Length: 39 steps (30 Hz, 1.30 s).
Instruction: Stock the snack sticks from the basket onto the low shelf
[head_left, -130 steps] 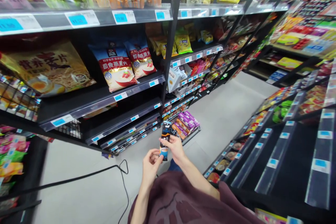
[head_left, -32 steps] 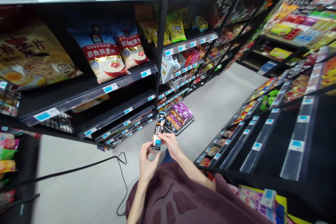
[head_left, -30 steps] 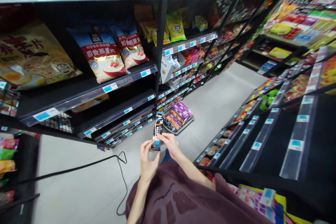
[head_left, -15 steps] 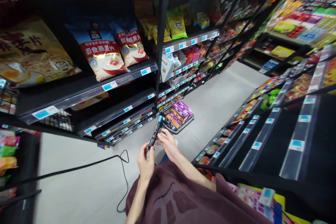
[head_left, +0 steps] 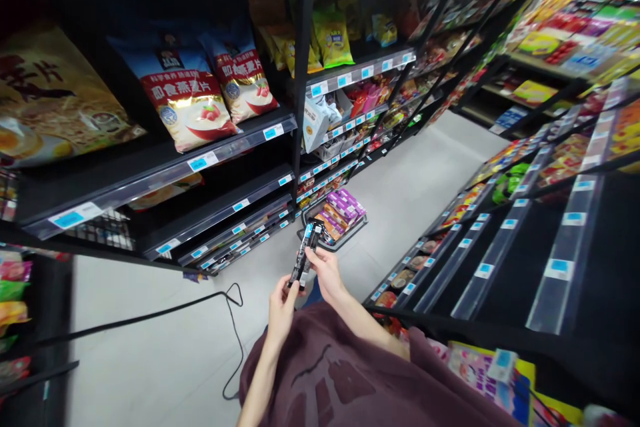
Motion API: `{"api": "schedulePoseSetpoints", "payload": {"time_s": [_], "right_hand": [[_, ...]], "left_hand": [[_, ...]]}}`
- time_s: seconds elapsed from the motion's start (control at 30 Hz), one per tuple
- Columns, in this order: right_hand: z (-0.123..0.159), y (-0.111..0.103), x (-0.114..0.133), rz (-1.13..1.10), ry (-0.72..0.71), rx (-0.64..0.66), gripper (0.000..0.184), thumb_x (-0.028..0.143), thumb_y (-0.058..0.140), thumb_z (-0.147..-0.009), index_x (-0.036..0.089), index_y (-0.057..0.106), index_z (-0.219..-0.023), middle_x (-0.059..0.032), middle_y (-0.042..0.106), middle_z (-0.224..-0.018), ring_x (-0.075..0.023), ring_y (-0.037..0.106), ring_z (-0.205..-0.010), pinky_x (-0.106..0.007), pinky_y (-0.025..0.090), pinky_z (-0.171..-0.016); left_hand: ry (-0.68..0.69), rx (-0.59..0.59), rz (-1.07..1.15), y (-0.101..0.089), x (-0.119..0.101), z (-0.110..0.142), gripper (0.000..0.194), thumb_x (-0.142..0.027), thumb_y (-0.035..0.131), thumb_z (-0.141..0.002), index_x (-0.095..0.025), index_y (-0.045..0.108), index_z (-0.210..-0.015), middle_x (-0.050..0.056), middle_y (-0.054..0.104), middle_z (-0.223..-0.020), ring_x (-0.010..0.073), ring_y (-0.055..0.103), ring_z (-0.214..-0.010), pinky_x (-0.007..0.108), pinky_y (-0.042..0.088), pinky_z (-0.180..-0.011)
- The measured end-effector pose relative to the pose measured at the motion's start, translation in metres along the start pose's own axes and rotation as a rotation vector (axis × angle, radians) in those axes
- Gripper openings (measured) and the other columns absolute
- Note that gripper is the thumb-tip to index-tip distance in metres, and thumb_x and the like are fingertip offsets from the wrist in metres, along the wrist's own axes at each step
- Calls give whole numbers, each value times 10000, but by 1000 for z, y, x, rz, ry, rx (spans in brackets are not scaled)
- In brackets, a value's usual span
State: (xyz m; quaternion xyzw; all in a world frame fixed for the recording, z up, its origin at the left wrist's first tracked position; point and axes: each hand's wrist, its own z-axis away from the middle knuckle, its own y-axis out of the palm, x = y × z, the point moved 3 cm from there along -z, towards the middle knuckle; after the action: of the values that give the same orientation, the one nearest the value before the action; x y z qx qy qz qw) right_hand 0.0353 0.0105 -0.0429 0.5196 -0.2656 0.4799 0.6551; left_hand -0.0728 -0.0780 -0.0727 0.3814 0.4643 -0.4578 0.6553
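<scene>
L hand (head_left: 282, 307) pinching near end of blk/blue packet (head_left: 301, 261), R hand (head_left: 327, 273) gripping its R side farther up; packet tilted btwn both sets of fingertips. Just beyond fingers: tray (head_left: 356, 232) w/ purple packs (head_left: 347, 205) & orange packs (head_left: 332, 223); oat bags (head_left: 187, 100) well L of fingers, on shelf (head_left: 115, 177)

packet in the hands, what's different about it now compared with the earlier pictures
The packet has been turned: its blue end pointed toward the person, and a mostly black face with blue at the far end now shows. The left hand and right hand still hold it. The basket and oatmeal bags stayed put.
</scene>
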Motion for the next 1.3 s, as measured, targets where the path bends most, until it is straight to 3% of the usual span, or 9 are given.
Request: {"api": "schedulePoseSetpoints", "payload": {"time_s": [0.2,0.3,0.4,0.57,0.87,1.3], "right_hand": [[0,-3,-11,7,-27,50,250,366,845,-680,152,738,-750,-49,698,-773,-154,586,-683,-277,471,-644],[7,-4,-23,89,26,102,244,329,875,-638,159,720,-722,-47,698,-764,-165,611,-685,-292,495,-668],[16,-2,-30,112,95,145,271,369,844,-683,173,719,-822,-60,719,-845,-187,652,-683,-312,508,-655],[20,9,-28,25,161,126,337,456,804,-719,183,649,-842,-55,715,-833,-201,667,-608,-312,493,-574],[16,30,-29,85,110,156,320,458,784,-748,178,644,-817,-42,683,-729,-203,658,-557,-312,480,-538],[21,18,-28,97,96,118,306,430,792,-744,181,631,-821,-24,677,-716,-175,633,-546,-286,469,-541]], "left_hand": [[101,-336,200,-17,-3,-5,349,-500,650,-853,-153,612,-873,4,596,-716,124,565,-674,238,456,-688],[129,-501,291,-27,-8,-7,343,-495,670,-840,-165,618,-917,-17,571,-716,104,536,-661,216,435,-662],[152,-576,388,-31,-11,-6,358,-497,705,-808,-168,622,-924,-24,566,-718,99,530,-644,217,437,-649],[183,-620,521,-35,-14,1,368,-495,729,-785,-154,601,-842,-29,543,-652,88,520,-590,211,425,-603],[255,-688,656,-50,-24,11,382,-456,781,-745,-163,578,-881,-70,482,-574,70,502,-514,208,437,-564],[322,-681,639,-44,-21,12,383,-381,758,-786,-211,532,-1043,-75,477,-655,70,510,-511,209,451,-546]]}}
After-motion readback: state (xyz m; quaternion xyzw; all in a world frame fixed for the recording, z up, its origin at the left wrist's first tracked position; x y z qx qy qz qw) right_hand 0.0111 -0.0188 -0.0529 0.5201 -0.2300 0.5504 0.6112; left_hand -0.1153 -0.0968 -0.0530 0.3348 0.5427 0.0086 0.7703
